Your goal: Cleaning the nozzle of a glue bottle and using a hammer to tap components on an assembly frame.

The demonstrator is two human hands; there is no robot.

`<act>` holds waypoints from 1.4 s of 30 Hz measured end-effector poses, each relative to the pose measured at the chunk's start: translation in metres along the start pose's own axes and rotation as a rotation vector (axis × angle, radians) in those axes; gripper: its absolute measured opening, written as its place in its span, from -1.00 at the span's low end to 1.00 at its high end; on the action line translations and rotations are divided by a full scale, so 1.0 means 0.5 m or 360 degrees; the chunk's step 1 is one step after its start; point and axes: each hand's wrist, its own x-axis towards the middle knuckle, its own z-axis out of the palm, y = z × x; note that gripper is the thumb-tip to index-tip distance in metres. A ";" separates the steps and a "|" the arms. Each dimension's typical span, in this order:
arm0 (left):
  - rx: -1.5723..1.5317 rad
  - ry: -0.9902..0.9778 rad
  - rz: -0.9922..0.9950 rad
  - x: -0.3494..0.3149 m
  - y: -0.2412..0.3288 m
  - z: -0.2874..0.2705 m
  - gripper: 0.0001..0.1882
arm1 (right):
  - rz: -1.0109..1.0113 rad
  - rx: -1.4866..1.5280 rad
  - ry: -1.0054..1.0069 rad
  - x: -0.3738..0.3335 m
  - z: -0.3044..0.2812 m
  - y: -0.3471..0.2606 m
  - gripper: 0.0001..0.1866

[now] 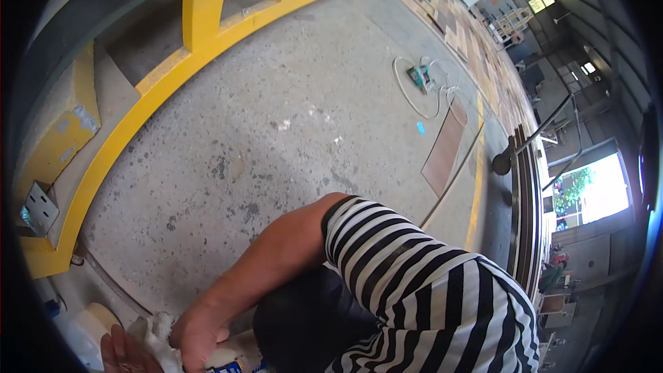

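At the lower left edge of the head view, my right hand [196,347] bends downward at the end of my bare forearm. A crumpled white cloth [162,340] is bunched against its left side, apparently in its grip; its fingertips are hidden. My left hand [123,351] is just beyond the cloth, fingers stretched out and partly cut off by the frame. The cloth lies between the two hands. Close to my right hand is a container with a blue and white label [226,366], only its top part showing. A whitish rounded container [88,331] stands left of my left hand.
A yellow frame with rectangular openings [138,114] curves along the left and top. Speckled concrete floor [276,124] spreads ahead. Farther right are a teal power tool [419,78] with a looped cord, a brown board [445,145] and long dark bars [525,214].
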 end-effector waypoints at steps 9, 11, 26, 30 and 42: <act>-0.0079 0.0019 0.0009 0.004 0.018 -0.002 -0.83 | -0.0434 -0.0314 0.0261 0.003 0.034 0.026 -0.63; -0.0068 0.0008 -0.0008 0.002 0.025 0.007 -0.85 | -0.0463 -0.0310 0.0259 0.006 0.034 0.030 -0.62; -0.0216 -0.0201 -0.0202 0.010 0.044 0.028 -0.88 | -0.0904 -0.0944 0.0341 0.042 0.000 0.071 -0.65; -0.0261 -0.0142 -0.0242 0.000 0.046 0.032 -0.91 | -0.0899 -0.1058 0.0373 0.050 0.010 0.071 -0.68; 0.0104 -0.0227 -0.0196 -0.052 0.010 0.091 -0.74 | -0.0358 -0.1093 0.0924 -0.028 -0.034 0.026 -0.46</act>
